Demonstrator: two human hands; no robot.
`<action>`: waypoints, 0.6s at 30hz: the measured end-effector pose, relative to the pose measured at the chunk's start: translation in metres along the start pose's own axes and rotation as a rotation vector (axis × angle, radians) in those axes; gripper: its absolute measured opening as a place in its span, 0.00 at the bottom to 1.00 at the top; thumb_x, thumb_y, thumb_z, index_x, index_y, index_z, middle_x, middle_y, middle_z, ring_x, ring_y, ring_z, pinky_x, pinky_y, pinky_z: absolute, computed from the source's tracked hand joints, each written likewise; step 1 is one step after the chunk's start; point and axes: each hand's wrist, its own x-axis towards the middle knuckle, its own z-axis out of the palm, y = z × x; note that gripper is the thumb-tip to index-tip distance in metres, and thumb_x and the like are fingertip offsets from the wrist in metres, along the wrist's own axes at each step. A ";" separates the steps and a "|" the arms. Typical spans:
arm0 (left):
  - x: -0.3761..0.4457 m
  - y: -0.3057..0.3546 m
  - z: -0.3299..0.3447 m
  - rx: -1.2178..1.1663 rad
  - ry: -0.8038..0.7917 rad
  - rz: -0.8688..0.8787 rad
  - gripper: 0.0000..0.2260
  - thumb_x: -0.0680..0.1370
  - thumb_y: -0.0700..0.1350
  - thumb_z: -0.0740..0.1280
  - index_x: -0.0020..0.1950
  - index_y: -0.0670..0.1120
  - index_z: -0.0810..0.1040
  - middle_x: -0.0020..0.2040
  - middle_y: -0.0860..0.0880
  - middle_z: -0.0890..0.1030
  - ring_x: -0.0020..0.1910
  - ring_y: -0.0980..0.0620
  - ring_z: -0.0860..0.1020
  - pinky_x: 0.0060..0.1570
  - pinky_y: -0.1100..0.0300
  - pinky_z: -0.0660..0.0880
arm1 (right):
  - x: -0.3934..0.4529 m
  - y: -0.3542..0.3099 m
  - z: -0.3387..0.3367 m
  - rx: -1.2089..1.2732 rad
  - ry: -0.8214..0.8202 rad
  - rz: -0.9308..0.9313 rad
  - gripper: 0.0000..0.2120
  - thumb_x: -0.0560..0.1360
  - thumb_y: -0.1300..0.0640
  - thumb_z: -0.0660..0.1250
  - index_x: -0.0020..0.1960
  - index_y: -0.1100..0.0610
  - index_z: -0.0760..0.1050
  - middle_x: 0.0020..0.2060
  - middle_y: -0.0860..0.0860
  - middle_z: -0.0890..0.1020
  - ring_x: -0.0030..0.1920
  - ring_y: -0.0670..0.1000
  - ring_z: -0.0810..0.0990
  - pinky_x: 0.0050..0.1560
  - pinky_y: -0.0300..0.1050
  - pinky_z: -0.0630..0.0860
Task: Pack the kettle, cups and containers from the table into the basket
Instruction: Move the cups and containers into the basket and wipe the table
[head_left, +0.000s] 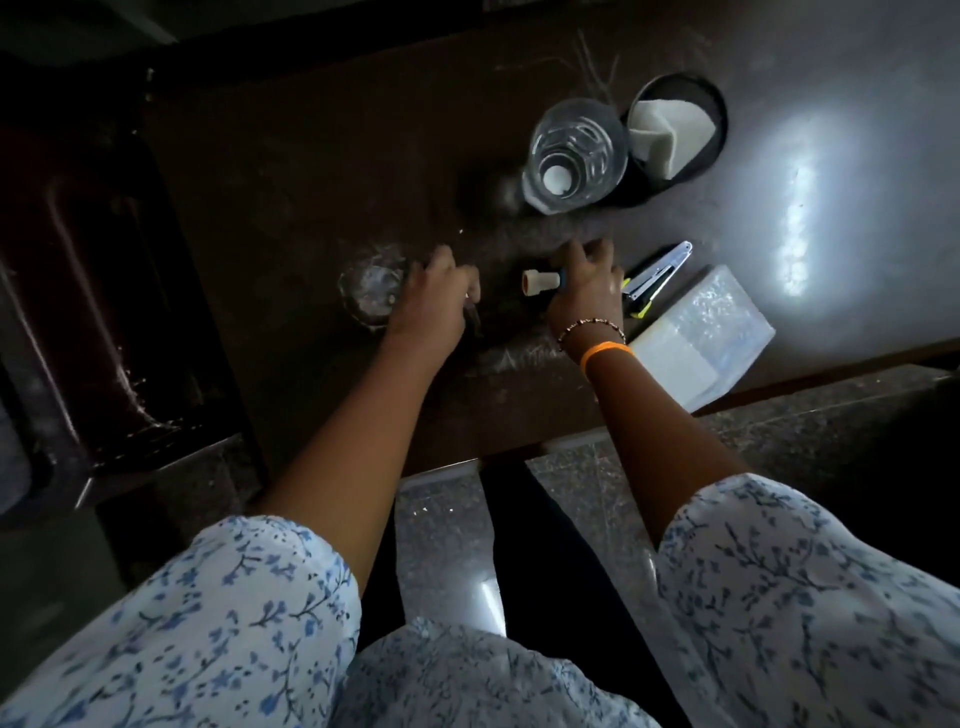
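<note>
Home/office desk: stapler (655, 281), glass (574, 156), dark tabletop (311, 171).

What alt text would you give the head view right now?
Seen from above, a person's right hand grips a small white-capped object on a dark table, while the left hand reaches beside a small clear glass. Farther back stand a tall clear cup and a black container.
</note>
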 end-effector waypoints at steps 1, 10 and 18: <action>-0.007 -0.006 -0.001 -0.098 0.038 -0.024 0.13 0.74 0.30 0.58 0.47 0.46 0.76 0.57 0.43 0.70 0.56 0.42 0.71 0.50 0.51 0.71 | -0.006 -0.003 0.001 0.029 0.032 0.015 0.19 0.71 0.69 0.58 0.61 0.61 0.70 0.63 0.62 0.67 0.58 0.64 0.71 0.56 0.53 0.71; -0.100 -0.078 -0.059 -0.677 0.299 -0.211 0.13 0.76 0.31 0.55 0.50 0.45 0.74 0.50 0.46 0.71 0.45 0.50 0.74 0.46 0.58 0.72 | -0.080 -0.093 0.006 0.304 0.108 0.064 0.18 0.73 0.66 0.61 0.63 0.63 0.71 0.59 0.66 0.73 0.59 0.64 0.72 0.61 0.52 0.64; -0.183 -0.186 -0.147 -1.045 0.614 -0.406 0.17 0.77 0.32 0.54 0.42 0.55 0.68 0.47 0.48 0.71 0.45 0.52 0.75 0.46 0.60 0.74 | -0.142 -0.252 0.033 0.467 -0.274 -0.201 0.17 0.78 0.67 0.54 0.62 0.60 0.75 0.61 0.58 0.77 0.59 0.55 0.76 0.46 0.35 0.67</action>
